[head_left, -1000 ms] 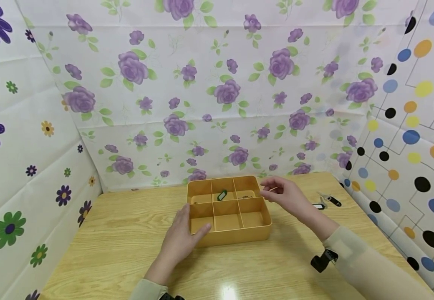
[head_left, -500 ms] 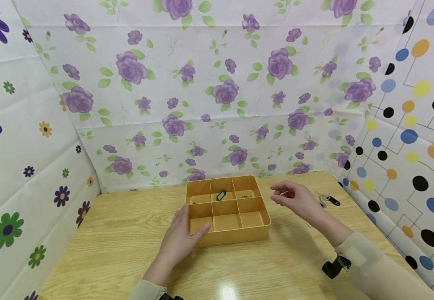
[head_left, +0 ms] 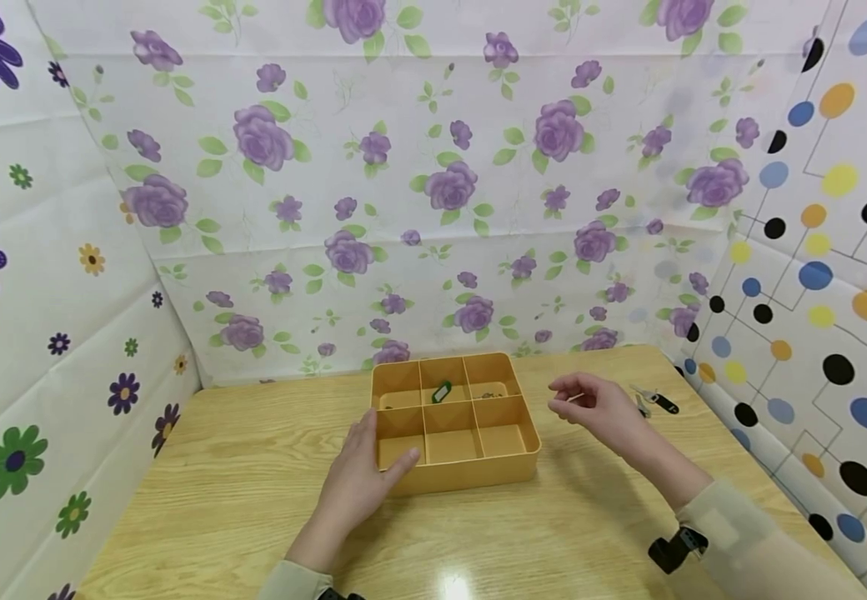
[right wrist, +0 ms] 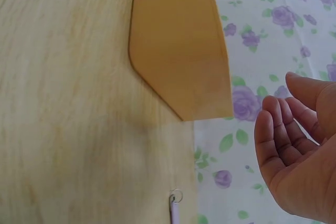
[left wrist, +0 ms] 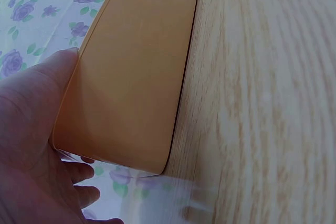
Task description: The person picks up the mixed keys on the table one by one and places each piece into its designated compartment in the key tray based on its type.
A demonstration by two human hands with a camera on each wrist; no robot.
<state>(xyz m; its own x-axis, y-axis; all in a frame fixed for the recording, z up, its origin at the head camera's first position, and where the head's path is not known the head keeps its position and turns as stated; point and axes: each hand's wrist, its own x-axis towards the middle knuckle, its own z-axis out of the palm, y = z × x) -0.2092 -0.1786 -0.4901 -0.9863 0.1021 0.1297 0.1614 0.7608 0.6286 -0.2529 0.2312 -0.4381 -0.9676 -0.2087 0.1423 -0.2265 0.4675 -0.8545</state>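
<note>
A yellow-orange box [head_left: 448, 475] with several compartments lies on the wooden table. My left hand [head_left: 358, 475] rests at its front left corner, thumb along the front rim and fingers against the left side. In the back middle compartment is a green key tag [head_left: 442, 392]. Small metal pieces, perhaps keys [head_left: 489, 395], show partly in the back right compartment. To the right of the box, apart from it, my right hand [head_left: 598, 412] hovers with fingers loosely bent, holding nothing. Beyond that hand lies a black key tag [head_left: 664, 404] with a key.
Another metal key [head_left: 643, 408] lies partly hidden behind the right hand. A ring with a pale tag [right wrist: 175, 211] shows low in the right wrist view. Flowered cloth [head_left: 433, 208] hangs behind the table [head_left: 253, 483], and dotted cloth [head_left: 816, 333] borders its right side.
My right hand has moved right, away from the back right part of the box, to hover over the table. My left hand has stayed at the box's corner.
</note>
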